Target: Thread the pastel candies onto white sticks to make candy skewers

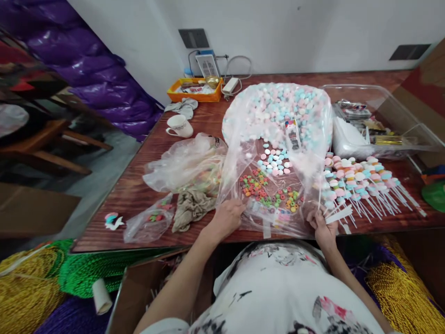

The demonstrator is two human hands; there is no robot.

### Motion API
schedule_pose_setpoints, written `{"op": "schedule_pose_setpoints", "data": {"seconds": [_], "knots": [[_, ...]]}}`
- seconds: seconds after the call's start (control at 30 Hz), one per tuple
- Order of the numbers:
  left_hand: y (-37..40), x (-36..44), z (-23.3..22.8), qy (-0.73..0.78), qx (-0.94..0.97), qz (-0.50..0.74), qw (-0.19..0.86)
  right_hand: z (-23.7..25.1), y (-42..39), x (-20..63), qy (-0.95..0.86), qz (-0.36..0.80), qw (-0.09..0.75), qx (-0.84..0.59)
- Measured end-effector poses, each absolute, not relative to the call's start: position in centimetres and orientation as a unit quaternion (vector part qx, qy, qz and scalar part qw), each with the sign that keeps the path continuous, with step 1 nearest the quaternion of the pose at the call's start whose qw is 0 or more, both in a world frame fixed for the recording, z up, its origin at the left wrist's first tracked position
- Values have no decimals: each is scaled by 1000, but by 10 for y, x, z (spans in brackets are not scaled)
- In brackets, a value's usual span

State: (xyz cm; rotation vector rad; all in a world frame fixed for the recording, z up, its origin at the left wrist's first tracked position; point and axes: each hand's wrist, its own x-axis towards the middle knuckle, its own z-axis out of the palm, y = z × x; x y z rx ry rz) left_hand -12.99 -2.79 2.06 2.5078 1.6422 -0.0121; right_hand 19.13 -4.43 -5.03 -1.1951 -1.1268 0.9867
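A large clear plastic bag (236, 162) lies in front of me, its wide mouth toward me. Small pastel pink, blue and white pieces (274, 104) fill its far part. My left hand (229, 217) is closed on the left edge of the bag's mouth. At the right edge, my right hand (322, 227) pinches the plastic. White paper-like strips (340, 214) lie against that hand; whether it holds them too I cannot tell. Between the hands, colourful ring-shaped beads (257, 188) and loose pastel pieces (274, 160) show through or under the film. A small printed packet (292, 135) rests on the bag.
Several white sticks with stacked pastel pieces (358, 178) lie at right, before a clear plastic tub (378, 90). On the left are a crumpled bag (184, 162), a cloth (193, 208), a small bag (153, 218) and a white cup (180, 126). An orange tray (194, 97) stands behind.
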Motion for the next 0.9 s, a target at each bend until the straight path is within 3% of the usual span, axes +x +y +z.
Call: {"op": "schedule_pose_setpoints", "data": {"seconds": [0.2, 0.4, 0.6, 0.9], "knots": [[-5, -122, 45, 541, 830, 12, 139, -42, -46, 189, -424, 445, 612, -498], [96, -85, 78, 543, 828, 69, 121, -41, -47, 188, -464, 416, 586, -518], [179, -65, 53, 631, 762, -40, 137, -52, -49, 193, -516, 401, 547, -523], [184, -105, 44, 642, 753, 81, 121, -56, -47, 194, -559, 375, 522, -524]]}}
